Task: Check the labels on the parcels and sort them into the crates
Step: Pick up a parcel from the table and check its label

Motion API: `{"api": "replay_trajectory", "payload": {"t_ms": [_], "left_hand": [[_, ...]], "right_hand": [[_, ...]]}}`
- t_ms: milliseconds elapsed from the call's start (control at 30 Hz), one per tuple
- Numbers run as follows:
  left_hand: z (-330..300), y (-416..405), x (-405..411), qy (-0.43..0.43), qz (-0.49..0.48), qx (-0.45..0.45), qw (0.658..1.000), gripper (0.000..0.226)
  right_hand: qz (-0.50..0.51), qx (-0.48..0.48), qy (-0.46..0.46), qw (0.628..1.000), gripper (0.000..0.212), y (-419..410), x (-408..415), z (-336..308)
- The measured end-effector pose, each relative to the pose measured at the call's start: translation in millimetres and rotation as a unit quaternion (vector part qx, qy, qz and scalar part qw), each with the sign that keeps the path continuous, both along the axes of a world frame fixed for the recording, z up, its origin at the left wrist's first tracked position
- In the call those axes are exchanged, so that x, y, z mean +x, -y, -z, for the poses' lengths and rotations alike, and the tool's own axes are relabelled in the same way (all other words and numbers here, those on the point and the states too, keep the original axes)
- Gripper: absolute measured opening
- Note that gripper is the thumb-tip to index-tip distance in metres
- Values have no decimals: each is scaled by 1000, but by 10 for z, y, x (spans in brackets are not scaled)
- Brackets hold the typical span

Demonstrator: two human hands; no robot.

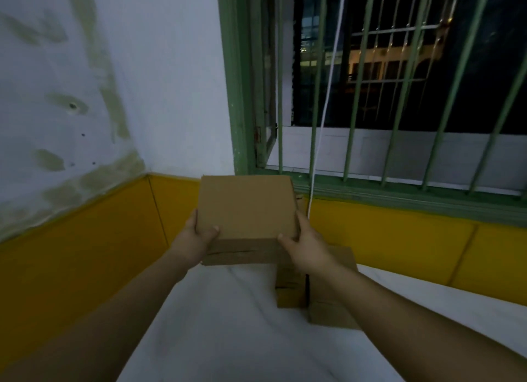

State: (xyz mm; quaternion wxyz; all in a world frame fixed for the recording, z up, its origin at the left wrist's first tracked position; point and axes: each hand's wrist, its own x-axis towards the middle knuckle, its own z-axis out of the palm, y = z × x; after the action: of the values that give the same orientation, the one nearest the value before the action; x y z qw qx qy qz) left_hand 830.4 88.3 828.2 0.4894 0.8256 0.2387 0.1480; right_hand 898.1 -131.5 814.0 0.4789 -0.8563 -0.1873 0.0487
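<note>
I'm clamping both thumbs on top of the cardboard parcel [246, 207], left hand [196, 236] and right hand [306, 239] gripping its near corners, lifting it above the white table [228, 324], probably hunting its label; none showing. More parcels [322, 290] are sitting beneath.

Held parcel [245, 207]: plain brown cardboard box, flat and squarish, broad top face toward camera, no label visible on it. Front side face shows flap seam lines. Raised above white surface, gripped at near corners by left hand [196, 233] and right hand [303, 240], thumbs on top face.

Other parcels [322, 293]: brown cardboard boxes resting on white surface, below and right of held one, partly hidden behind right forearm. Narrow dark gap between two of them. Labels not visible. Exact count unclear.
</note>
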Motion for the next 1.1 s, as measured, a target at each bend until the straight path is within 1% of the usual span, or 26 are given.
{"api": "replay_trajectory", "payload": {"t_ms": [67, 167, 300, 467, 567, 633, 733, 867, 1000, 1033, 1100], "left_hand": [[-74, 115, -20, 19, 20, 6, 1000, 73], [-175, 239, -36, 56, 82, -12, 995, 67], [-288, 349, -85, 96, 154, -31, 983, 63], [-340, 394, -120, 126, 221, -52, 966, 65], [-394, 460, -159, 136, 261, -83, 952, 64], [-436, 487, -177, 135, 277, -105, 946, 64], [-480, 500, -177, 132, 275, -146, 941, 64], [-571, 590, -233, 137, 247, -171, 944, 58], [-672, 774, -305, 145, 243, -209, 936, 65], [-687, 819, -317, 142, 244, -202, 938, 61], [-701, 883, -360, 135, 245, -183, 943, 52]], "right_hand": [[15, 7, 3, 1000, 71, 133, -99, -83], [49, 24, 17, 998, 68, 314, -257, -192], [138, 24, 35, 989, 66, 432, -438, -329], [232, 42, 36, 971, 46, 532, -600, -457], [266, 56, 35, 962, 45, 610, -750, -505], [272, 68, 35, 959, 46, 644, -867, -556], [274, 78, 40, 958, 52, 707, -951, -626], [276, 89, 48, 956, 64, 831, -1028, -750], [245, 83, 47, 965, 53, 1030, -1067, -835], [231, 86, 53, 968, 55, 1078, -1077, -852], [197, 127, 53, 971, 70, 1140, -1101, -880]]}}
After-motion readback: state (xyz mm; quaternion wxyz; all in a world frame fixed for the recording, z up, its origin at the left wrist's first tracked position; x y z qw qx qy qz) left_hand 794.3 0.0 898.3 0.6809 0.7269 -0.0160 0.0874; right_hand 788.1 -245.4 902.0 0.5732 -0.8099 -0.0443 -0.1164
